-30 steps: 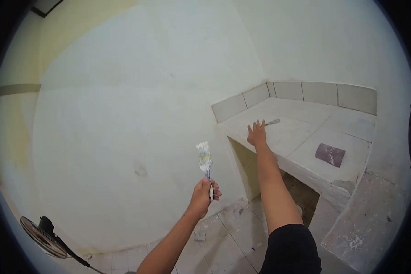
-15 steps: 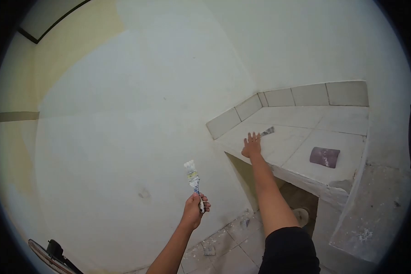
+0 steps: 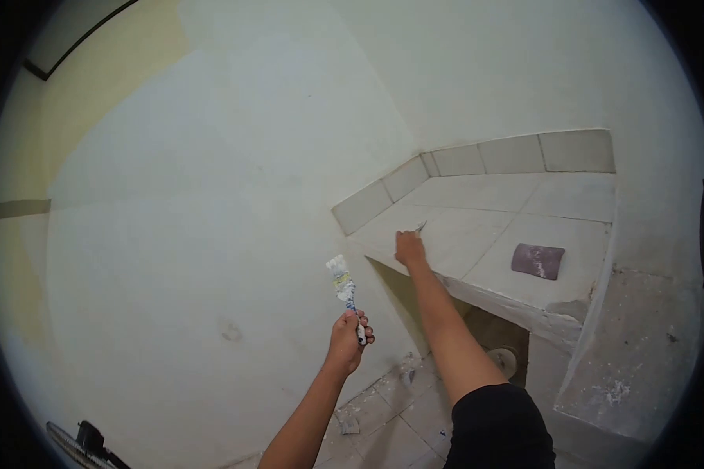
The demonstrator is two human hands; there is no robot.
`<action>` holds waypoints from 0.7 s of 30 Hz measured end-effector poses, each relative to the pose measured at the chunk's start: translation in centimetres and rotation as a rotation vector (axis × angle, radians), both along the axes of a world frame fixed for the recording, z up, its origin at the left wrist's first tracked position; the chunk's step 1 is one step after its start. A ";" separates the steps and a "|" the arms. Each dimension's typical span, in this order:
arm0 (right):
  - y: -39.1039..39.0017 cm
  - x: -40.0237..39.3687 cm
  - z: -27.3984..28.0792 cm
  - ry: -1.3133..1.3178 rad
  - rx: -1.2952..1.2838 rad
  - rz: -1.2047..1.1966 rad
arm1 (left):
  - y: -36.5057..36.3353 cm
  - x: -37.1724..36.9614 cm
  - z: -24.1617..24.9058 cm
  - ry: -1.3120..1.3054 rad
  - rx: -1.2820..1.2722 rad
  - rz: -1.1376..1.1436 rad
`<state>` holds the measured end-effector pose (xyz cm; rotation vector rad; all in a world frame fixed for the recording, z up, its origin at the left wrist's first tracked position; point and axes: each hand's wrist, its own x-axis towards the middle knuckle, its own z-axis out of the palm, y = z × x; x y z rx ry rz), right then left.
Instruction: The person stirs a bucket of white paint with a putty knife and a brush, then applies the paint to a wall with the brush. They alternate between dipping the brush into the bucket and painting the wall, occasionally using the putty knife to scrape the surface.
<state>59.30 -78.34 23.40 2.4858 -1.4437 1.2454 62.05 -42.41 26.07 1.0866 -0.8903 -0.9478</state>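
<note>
Room btwn R hand (image 3: pixel 410 248) & purple sheet (image 3: pixel 537 262) on countertop (image 3: pixel 473 227) — tiled upstand (image 3: pixel 512 156) blocks the back.

left grip (image 3: pixel 353 338) closed; right grip (image 3: pixel 410 248) extended forward, apparently curled.

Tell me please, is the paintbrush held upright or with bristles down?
Upright, leaning slightly: the paintbrush has its bristles above the left hand, which grips its handle.
</note>
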 end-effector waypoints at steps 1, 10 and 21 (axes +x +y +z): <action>-1.2 0.4 -0.6 -0.028 -0.003 0.075 | 1.0 0.1 -0.3 -0.011 -0.005 0.012; 5.0 1.1 -4.4 -0.834 -0.315 0.286 | 21.6 0.1 -5.4 0.082 -0.123 0.271; 66.7 9.7 -23.0 -0.924 1.829 1.692 | 57.0 -8.6 -21.6 0.125 -0.053 1.274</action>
